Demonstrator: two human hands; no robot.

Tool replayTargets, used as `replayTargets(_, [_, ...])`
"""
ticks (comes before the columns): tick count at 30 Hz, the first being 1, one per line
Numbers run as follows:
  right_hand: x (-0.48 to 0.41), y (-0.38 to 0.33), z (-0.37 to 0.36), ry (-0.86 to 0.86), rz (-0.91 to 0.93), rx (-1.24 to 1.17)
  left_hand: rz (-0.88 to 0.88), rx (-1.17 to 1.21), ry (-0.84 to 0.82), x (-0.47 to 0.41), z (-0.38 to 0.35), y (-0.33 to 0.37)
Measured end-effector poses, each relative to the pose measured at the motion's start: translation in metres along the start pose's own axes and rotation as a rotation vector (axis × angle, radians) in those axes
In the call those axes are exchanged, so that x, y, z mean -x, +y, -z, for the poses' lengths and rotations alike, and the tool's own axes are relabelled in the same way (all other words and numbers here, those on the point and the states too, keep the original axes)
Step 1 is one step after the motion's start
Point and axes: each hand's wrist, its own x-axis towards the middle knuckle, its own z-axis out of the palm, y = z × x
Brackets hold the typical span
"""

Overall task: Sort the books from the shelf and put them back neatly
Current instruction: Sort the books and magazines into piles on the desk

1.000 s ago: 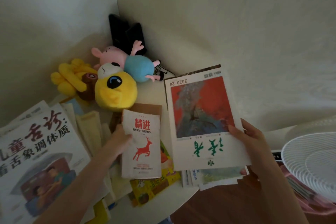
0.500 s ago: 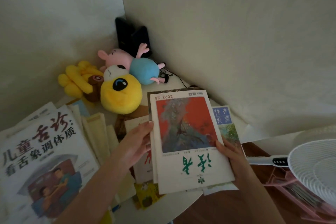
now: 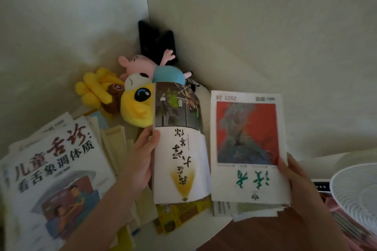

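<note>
Books (image 3: 114,142) lie loose and overlapping below and to the left of the yellow plush toy (image 3: 135,108), so the step in hand looks like sorting by size, one title in each hand. The left hand (image 3: 140,161) pinches the white book (image 3: 181,159) by its left edge, thumb on the cover and fingers hidden behind it. That book is held up just right of the plush toy, and its dark photo top covers the toy's right side in this view. The right hand (image 3: 297,181) grips the red-cover magazine (image 3: 246,149) at its lower right edge with fingers curled round it. The magazine is further right of the plush toy, beyond the white book, with a narrow gap between the two. It lies over a ragged stack (image 3: 244,210) whose edges poke out beneath it.

To do this well, I would square that stack before adding anything to it. The magazine looks the wider of the two, so it belongs lower in a pile than the white book. Both titles read upside down from here, so they should be turned the same way with spines to one side. A one-edge pinch lets the white book bow, and a palm underneath would steady it. The large children's book (image 3: 55,179), below and left of the plush toy, looks the best base.
</note>
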Motion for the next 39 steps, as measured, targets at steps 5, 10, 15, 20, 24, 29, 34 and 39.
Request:
replayTargets(5, [0.0,0.0,-0.015,-0.087,-0.078,-0.126,0.072,0.066,-0.025,0.006,-0.003,0.003])
replayTargets(10, [-0.001,0.013,-0.066,-0.173,-0.172,-0.079,0.099,0.069,-0.037,0.019,-0.022,-0.009])
replayTargets(15, [0.01,0.028,-0.079,-0.275,-0.218,-0.085,0.15,0.065,-0.072,0.032,-0.023,-0.018])
replayTargets(20, [0.002,-0.008,-0.044,-0.307,0.068,0.38,0.229,-0.39,-0.008,0.017,-0.018,-0.007])
replayTargets(24, [-0.009,-0.056,-0.039,-0.54,0.242,0.693,-0.37,-1.044,-0.079,-0.001,-0.012,0.0])
replayTargets(29, [-0.003,-0.112,-0.07,-0.698,0.348,1.096,-1.058,-1.567,-0.416,-0.02,-0.057,0.021])
replayTargets(34, [0.002,-0.13,-0.11,-0.693,0.551,1.457,-0.919,-1.827,-0.406,-0.019,-0.07,0.052])
replayTargets(39, [0.003,-0.13,-0.089,-0.361,0.685,0.917,-0.725,-1.68,-0.252,-0.022,-0.053,0.039])
